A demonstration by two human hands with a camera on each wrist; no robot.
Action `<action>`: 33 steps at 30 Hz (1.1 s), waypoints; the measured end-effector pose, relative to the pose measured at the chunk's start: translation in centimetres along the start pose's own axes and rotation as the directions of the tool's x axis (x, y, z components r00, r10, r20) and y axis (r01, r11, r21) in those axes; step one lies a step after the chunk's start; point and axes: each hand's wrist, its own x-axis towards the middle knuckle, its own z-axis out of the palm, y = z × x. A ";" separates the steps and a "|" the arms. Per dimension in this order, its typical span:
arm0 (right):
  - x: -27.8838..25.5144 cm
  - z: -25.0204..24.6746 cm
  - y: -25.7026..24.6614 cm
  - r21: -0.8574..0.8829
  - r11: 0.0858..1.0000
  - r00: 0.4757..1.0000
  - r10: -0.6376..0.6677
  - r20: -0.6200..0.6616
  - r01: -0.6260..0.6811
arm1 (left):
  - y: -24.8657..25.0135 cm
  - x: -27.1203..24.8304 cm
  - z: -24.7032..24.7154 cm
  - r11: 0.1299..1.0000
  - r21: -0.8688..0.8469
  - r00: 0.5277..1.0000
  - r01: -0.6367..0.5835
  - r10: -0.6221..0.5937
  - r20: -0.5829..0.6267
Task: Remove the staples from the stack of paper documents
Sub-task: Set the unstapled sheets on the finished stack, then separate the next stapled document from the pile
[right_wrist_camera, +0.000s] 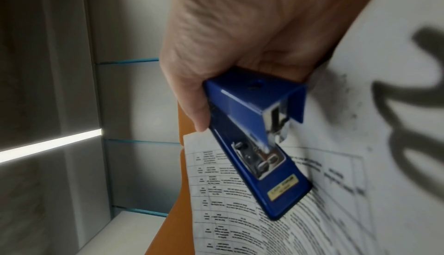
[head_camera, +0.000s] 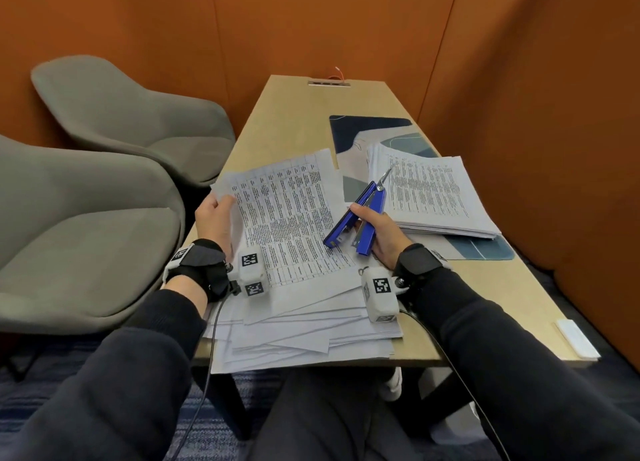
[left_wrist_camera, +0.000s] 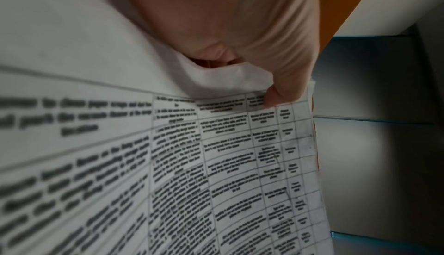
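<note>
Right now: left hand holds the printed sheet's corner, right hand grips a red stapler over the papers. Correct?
One error: the stapler is blue, not red, as the right wrist view shows. The rest holds: the left hand holds the sheet at its corner, and the right hand grips the stapler over the papers.

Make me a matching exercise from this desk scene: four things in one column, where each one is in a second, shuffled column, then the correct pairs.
Things:
1. blue stapler
2. printed sheet
3. neat paper stack
4. grey chairs

Places:
A. left of the table
B. gripped in the right hand
C. on the patterned mat
D. its corner pinched by the left hand

Pairs: 1-B, 2-D, 3-C, 4-A
</note>
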 end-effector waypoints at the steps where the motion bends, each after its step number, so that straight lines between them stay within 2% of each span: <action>1: -0.2 0.1 -0.1 -0.012 1.000 1.000 0.005 0.012 -0.005 | -0.2 0.2 -0.1 1.000 0.014 1.000 -0.005 0.005 0.008; 4: -0.6 0.5 -0.6 -0.045 0.999 0.999 0.019 0.042 -0.017 | -0.2 0.0 -0.1 0.999 0.030 1.000 -0.020 0.020 0.008; 7: -1.2 1.0 -1.4 -0.063 0.997 0.998 0.041 0.055 -0.038 | 0.3 -0.4 0.1 0.978 0.142 0.987 -0.154 0.158 -0.014; 9: -1.5 1.1 -2.4 -0.039 0.998 0.997 0.049 0.055 -0.047 | 2.2 -0.8 0.6 0.872 0.369 0.945 -0.322 0.320 0.069; 12: -2.0 0.9 -4.1 0.045 0.998 0.996 0.042 0.084 -0.045 | 6.7 -1.3 2.1 0.728 0.434 0.846 -0.531 0.486 0.220; 13: -2.3 0.7 -4.9 0.058 0.998 0.996 0.023 0.084 -0.028 | 8.1 -1.1 2.8 0.722 0.402 0.826 -0.563 0.513 0.234; 15: -3.0 0.1 -7.0 0.041 0.999 0.997 -0.029 0.070 0.026 | 10.8 -1.1 4.7 0.740 0.404 0.842 -0.538 0.496 0.212; 16: -3.3 -0.3 -8.1 0.031 0.998 0.997 -0.050 0.066 0.048 | 11.9 -1.2 5.6 0.768 0.403 0.867 -0.498 0.457 0.199; 17: -3.7 -0.7 -9.4 0.024 0.998 0.996 -0.061 0.060 0.059 | 12.8 -1.5 6.4 0.842 0.356 0.913 -0.405 0.351 0.208; 18: -4.0 -1.4 -10.7 0.010 0.998 0.997 -0.062 0.042 0.061 | 13.5 -2.2 7.3 0.931 0.260 0.946 -0.256 0.186 0.267; 19: -4.3 -2.3 -12.0 -0.028 0.998 0.998 -0.053 0.033 0.054 | 13.9 -3.1 8.1 0.987 0.156 0.930 -0.047 -0.014 0.366; 20: -4.7 -3.4 -13.1 -0.081 0.996 0.999 -0.031 0.036 0.034 | 14.1 -4.2 8.8 0.981 0.094 0.861 0.168 -0.193 0.471; 21: -4.9 -4.6 -13.9 -0.146 0.989 0.999 0.001 0.037 0.004 | 13.7 -5.2 9.4 0.946 0.067 0.773 0.316 -0.298 0.561; 22: -5.3 -5.8 -14.4 -0.213 0.976 0.998 0.051 0.022 -0.045 | 12.8 -6.0 10.0 0.915 0.055 0.701 0.400 -0.344 0.624; 23: -5.7 -7.1 -14.5 -0.275 0.956 0.994 0.108 0.004 -0.103 | 11.5 -6.8 10.7 0.890 0.062 0.648 0.451 -0.375 0.663; 24: -6.1 -8.2 -14.4 -0.328 0.930 0.986 0.168 -0.021 -0.165 | 9.9 -7.6 11.5 0.872 0.103 0.620 0.478 -0.418 0.664; 26: -6.8 -9.9 -13.8 -0.481 0.830 0.958 0.266 -0.104 -0.282 | 6.7 -9.2 12.9 0.843 0.185 0.619 0.505 -0.503 0.603; 27: -6.7 -10.8 -13.4 -0.594 0.740 0.947 0.284 -0.150 -0.316 | 5.2 -9.7 13.4 0.828 0.210 0.619 0.520 -0.535 0.576; 28: -6.6 -11.6 -13.2 -0.729 0.608 0.945 0.277 -0.176 -0.314 | 3.9 -10.2 14.0 0.812 0.218 0.612 0.542 -0.559 0.560; 30: -6.7 -13.0 -13.2 -0.928 0.300 0.972 0.147 -0.183 -0.220 | 2.2 -10.7 14.8 0.786 0.221 0.590 0.577 -0.588 0.553; 31: -6.7 -13.2 -13.3 -0.964 0.216 0.987 0.076 -0.141 -0.155 | 1.5 -10.8 15.1 0.776 0.211 0.583 0.594 -0.596 0.552; 33: -7.0 -13.2 -13.4 -0.979 0.195 0.997 0.063 -0.040 -0.052 | 0.6 -10.7 15.3 0.763 0.188 0.577 0.619 -0.604 0.549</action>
